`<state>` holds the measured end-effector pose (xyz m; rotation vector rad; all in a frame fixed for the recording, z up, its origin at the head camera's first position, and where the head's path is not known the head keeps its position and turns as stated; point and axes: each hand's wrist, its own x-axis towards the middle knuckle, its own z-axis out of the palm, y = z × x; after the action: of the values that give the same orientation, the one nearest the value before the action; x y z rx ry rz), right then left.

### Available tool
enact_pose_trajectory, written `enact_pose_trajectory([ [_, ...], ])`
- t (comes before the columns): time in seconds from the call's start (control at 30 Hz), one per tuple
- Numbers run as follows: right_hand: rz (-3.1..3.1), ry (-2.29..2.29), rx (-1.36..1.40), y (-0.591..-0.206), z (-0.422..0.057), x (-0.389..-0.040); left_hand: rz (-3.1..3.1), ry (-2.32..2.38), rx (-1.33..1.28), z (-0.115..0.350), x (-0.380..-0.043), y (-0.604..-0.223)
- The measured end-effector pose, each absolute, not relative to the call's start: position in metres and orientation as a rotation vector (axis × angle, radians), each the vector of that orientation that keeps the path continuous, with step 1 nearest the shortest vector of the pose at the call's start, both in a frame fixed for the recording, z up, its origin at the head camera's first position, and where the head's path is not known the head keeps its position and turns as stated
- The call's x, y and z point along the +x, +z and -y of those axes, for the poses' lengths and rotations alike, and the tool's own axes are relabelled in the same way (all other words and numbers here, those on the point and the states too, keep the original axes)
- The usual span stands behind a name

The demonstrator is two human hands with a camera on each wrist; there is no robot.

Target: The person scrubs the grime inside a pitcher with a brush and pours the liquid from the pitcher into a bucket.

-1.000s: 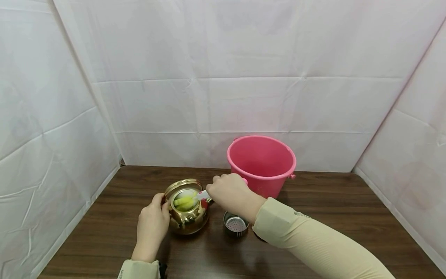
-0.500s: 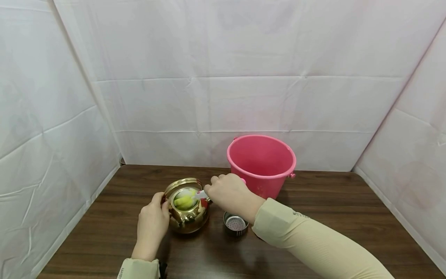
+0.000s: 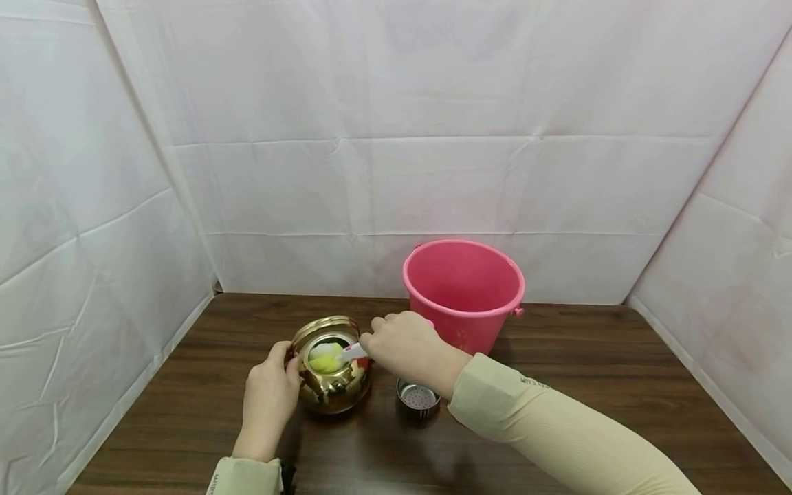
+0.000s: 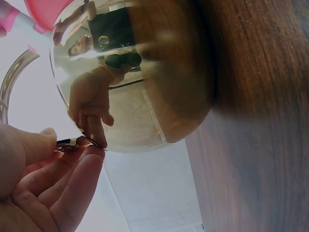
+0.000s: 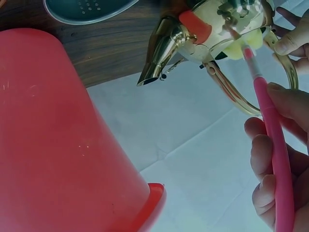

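A shiny gold kettle [image 3: 334,397] stands on the table, its lid off and its arched handle [image 4: 14,79] raised. At the kettle's left side, my left hand [image 3: 271,395] pinches the small metal fitting at the handle's base between thumb and fingers, as the left wrist view shows. My right hand [image 3: 411,349] grips a cleaning brush [image 5: 273,140] by its long pink grip. The brush's yellow and white head [image 3: 324,359] is at the kettle's round opening, partly inside. The spout [image 5: 161,48] points toward the bucket side, mostly hidden by my right hand in the head view.
A pink bucket [image 3: 473,328] stands behind my right forearm. Just right of the kettle, a small round metal strainer [image 3: 418,397] with a perforated bottom lies on the brown wooden table [image 3: 594,371]. White cloth [image 3: 433,185] hangs behind and at both sides.
My right hand has shifted slightly left and down, tilting the brush; its head has moved toward the near left of the opening, showing dark interior behind it. The left hand and kettle stay put.
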<state>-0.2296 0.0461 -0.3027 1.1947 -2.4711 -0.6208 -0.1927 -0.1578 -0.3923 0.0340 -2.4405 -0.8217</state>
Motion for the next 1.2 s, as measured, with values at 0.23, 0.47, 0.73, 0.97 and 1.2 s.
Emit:
enact_pose_trajectory([
  [0.23,2.448,-0.568,1.215,-0.303,-0.046,-0.228,2.45,-0.857,0.057,0.158,-0.194,-0.394],
  [0.47,2.504,-0.577,1.194,-0.301,-0.045,-0.227,2.445,-0.848,0.057,0.159,-0.195,-0.395],
  [0.73,2.575,-0.594,1.167,-0.298,-0.043,-0.227,2.432,-0.834,0.049,0.158,-0.194,-0.394],
  [0.97,2.588,-0.595,1.147,-0.296,-0.043,-0.227,2.428,-0.834,0.043,0.158,-0.193,-0.393],
  [1.2,2.634,-0.62,1.12,-0.292,-0.044,-0.229,2.431,-0.839,0.039,0.158,-0.193,-0.393],
])
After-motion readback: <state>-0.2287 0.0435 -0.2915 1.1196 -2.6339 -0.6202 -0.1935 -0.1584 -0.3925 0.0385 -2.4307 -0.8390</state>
